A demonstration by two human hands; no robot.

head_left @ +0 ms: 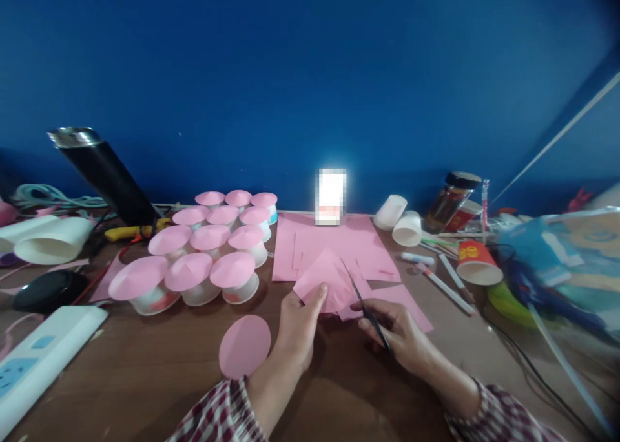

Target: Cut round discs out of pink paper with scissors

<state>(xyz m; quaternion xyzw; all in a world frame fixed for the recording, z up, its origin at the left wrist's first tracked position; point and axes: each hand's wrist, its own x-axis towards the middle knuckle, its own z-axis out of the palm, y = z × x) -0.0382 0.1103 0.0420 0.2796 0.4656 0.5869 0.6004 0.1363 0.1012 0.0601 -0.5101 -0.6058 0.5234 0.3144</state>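
Just right of the held pink sheet (329, 274), passage is blocked by the dark tool (375, 325) gripped in the right hand (404, 340); farther right, white markers (448, 291), a red cup (477, 262) and a blue bag (527, 245) are met. To its left, the way is closed by cone-topped cups (210, 237), while the flat pink disc (245, 346), nearer the viewer, can be passed over. Beyond the sheet, reach is limited by the blue wall (310, 73). In front of it, bare tabletop (351, 393) is found between the forearms (277, 385).
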